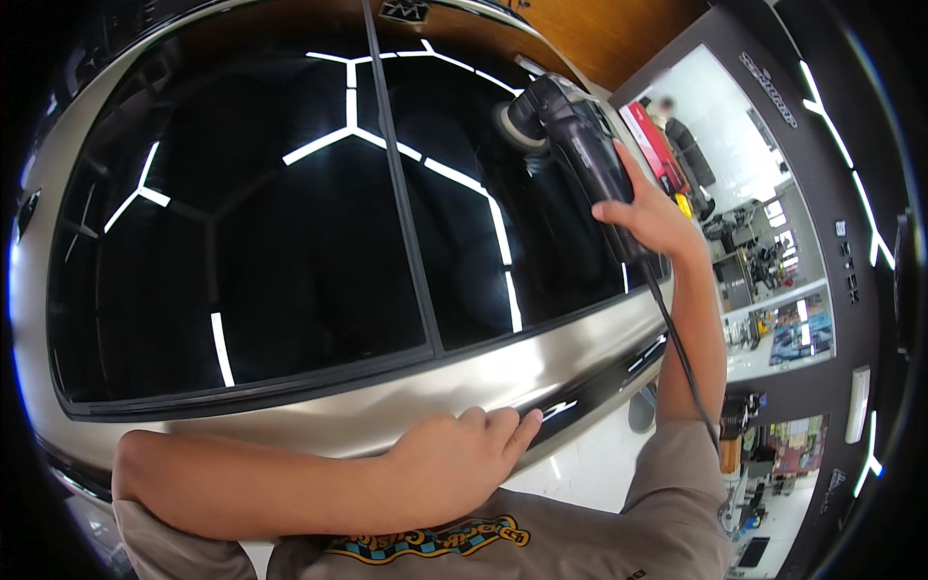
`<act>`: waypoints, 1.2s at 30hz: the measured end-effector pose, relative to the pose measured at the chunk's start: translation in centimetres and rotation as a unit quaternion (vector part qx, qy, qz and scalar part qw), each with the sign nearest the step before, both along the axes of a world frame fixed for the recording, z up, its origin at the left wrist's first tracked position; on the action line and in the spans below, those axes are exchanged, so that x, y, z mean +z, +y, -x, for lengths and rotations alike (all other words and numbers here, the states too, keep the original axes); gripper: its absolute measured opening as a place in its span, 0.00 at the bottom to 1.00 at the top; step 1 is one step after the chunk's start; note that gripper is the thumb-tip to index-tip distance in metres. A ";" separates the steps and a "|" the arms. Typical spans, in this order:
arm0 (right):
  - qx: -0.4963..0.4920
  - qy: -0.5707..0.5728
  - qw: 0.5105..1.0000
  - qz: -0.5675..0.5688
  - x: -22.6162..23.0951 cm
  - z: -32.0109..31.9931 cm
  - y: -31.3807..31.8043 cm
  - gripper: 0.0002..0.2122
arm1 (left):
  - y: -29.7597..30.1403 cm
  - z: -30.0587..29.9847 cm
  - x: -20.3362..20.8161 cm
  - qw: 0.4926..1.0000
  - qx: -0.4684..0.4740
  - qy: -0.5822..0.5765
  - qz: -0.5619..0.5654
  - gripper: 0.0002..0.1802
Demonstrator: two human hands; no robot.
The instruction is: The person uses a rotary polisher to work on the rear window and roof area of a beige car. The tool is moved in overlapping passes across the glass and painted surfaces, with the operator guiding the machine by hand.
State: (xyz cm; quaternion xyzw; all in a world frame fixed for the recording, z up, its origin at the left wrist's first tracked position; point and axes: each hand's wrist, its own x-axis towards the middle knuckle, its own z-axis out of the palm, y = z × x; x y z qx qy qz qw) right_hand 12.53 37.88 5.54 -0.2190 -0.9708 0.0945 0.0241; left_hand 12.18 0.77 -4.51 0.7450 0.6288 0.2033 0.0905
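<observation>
My right hand [650, 205] grips the black body of a power polisher [588, 145], fingers wrapped round its far side and thumb across the near one. The polisher's round pad [522, 128] lies against the glossy dark glass [454, 126] of a car, near the right end. A black cord [681, 353] runs from the tool down along my right forearm. Across my front lies my left arm, and my left hand [454, 464] rests at the pale metallic car body [319, 406] below the glass. Its fingers are loosely bent, one stretched apart; nothing shows in it.
A black divider strip [394, 174] separates two dark glass panels reflecting ceiling lights. On the right, a dark wall [851, 338] holds wide windows onto a workshop. A red box [652, 145] stands beyond the polisher. White floor [590, 469] shows beside the car.
</observation>
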 end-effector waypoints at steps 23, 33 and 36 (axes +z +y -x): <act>-0.008 -0.027 0.995 0.099 -0.1 -17.7 -12.3 0.53 | 15.7 8.0 4.8 0.962 0.097 -0.144 -0.210 0.40; 0.055 -0.012 0.998 -0.015 1.9 2.5 -6.1 0.49 | 21.6 26.9 6.2 0.928 0.265 -0.127 -0.231 0.36; 0.126 0.020 0.992 -0.021 1.5 8.5 -6.6 0.48 | 19.8 37.5 5.4 0.933 0.201 0.084 -0.286 0.18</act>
